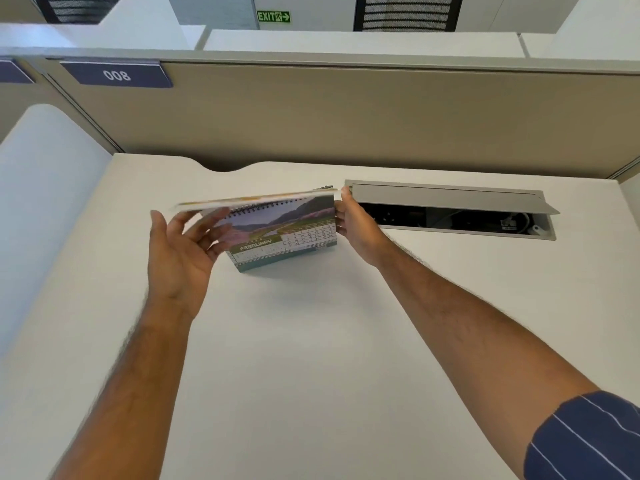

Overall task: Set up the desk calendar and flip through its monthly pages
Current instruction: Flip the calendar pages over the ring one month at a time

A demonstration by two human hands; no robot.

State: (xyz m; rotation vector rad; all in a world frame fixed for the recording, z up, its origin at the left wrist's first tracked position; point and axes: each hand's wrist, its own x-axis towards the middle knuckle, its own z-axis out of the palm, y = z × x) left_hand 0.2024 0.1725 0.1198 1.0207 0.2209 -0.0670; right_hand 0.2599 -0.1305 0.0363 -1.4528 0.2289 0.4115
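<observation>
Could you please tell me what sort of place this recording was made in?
Most likely an open-plan office. A beige partition panel with a blue "008" number plate backs the white desk, a grey cable hatch is set into the desktop, and a green EXIT sign hangs beyond.

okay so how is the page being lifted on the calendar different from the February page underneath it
The lifted page is raised nearly flat and seen edge-on, motion-blurred; the February page slopes toward the camera on the standing calendar. The lifted page's print is unreadable, with only yellowish colour showing; the February page shows a landscape photo, the month name and a date grid. The left hand touches the lifted page; the right hand steadies the calendar's right edge. Both pages hang from one spiral binding.
</observation>
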